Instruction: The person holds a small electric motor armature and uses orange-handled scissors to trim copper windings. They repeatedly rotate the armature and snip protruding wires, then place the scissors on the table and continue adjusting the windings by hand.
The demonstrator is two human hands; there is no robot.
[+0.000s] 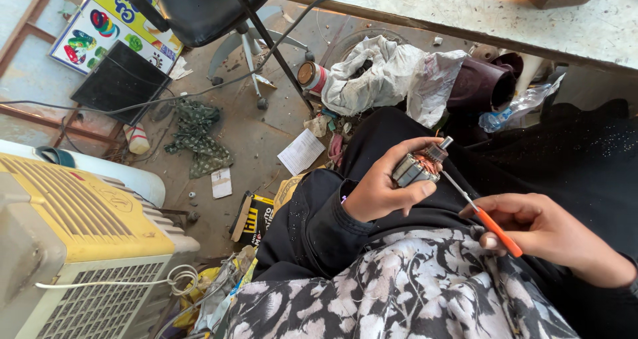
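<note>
Evidently mid-work on the windings: the left hand (377,189) clasps a small motor armature (419,167) over the lap, while the right hand (545,229) pinches an orange-handled tool (484,217), probably a screwdriver, whose tip needs careful steadying against the copper.

**Where everything sits around my lap**

I hold the motor armature (420,167) in my left hand (384,187), above my lap. My right hand (551,231) sits to its right and nearer me, gripping a screwdriver (480,214) whose tip touches the armature. Beyond my knees, crumpled cloths (385,73) lie on the floor under the workbench (505,20), with a plastic bottle (518,106) at their right. A chair (206,10) stands farther left. An air cooler (80,239) stands at my far left, a paper sheet (301,151) between it and my knee.
</note>
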